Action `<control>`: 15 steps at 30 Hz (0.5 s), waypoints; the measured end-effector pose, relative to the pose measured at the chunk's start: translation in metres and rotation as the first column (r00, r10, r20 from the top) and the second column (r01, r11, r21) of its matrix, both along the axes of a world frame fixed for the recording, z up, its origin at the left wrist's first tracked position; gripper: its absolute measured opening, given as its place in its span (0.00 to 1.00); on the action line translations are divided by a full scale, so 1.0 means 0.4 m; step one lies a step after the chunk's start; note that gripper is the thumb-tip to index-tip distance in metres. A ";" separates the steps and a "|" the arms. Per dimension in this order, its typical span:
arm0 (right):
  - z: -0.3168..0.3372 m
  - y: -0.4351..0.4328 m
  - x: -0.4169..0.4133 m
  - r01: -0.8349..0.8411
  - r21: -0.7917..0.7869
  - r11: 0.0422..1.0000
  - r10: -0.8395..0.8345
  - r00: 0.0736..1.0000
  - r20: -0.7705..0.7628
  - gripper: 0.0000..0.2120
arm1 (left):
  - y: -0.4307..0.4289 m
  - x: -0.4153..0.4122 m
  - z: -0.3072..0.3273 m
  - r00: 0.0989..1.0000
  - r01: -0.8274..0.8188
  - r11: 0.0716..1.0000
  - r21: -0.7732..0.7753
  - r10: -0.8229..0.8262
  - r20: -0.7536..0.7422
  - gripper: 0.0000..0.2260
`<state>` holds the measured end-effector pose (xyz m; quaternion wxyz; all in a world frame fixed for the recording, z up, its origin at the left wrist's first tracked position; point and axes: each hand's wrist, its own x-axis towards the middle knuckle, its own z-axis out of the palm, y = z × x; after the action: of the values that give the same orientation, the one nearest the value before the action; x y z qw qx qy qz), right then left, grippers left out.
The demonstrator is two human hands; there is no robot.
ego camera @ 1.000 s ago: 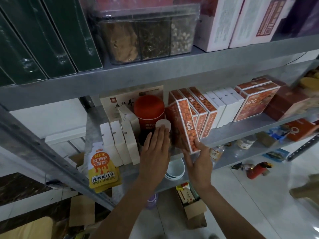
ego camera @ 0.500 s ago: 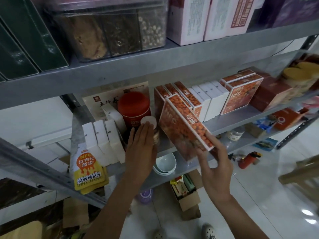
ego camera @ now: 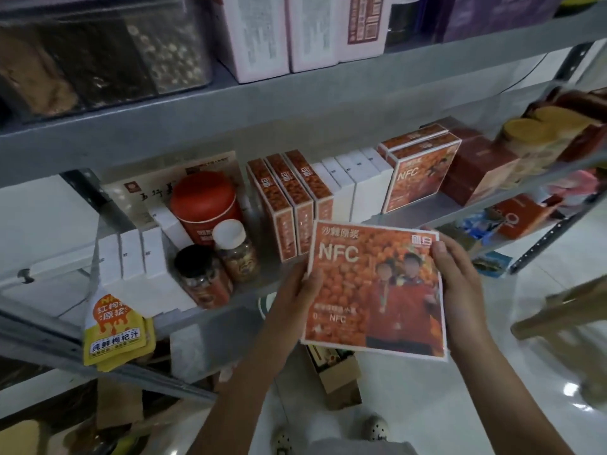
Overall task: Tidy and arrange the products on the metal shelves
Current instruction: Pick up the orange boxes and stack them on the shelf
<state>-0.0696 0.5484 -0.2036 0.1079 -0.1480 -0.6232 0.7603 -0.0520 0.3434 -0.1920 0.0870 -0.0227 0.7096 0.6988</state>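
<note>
1. Head view: both hands hold the orange NFC box (ego camera: 374, 290) in front of the metal shelf (ego camera: 427, 215), clear of it.
2. Left hand (ego camera: 295, 297) grips its left edge.
3. Right hand (ego camera: 460, 287) grips its right edge.

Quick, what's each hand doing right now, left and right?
Left hand: holds the orange NFC box by its left edge.
Right hand: holds the same box by its right edge.

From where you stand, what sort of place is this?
Probably a small shop's storeroom, though I cannot be sure. Metal shelves carry rows of the same orange boxes and white boxes, and a cardboard box stands on the tiled floor.
</note>
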 end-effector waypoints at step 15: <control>-0.056 0.164 -0.083 -0.504 -0.523 0.687 0.592 0.806 0.002 0.33 | 0.168 -0.047 -0.052 0.941 -0.330 0.915 -0.230 0.302 -0.149 0.18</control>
<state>-0.1029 0.6139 -0.2261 -0.2208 -0.0414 -0.4273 0.8758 -0.0709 0.4107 -0.2127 -0.0702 -0.1095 0.7830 0.6083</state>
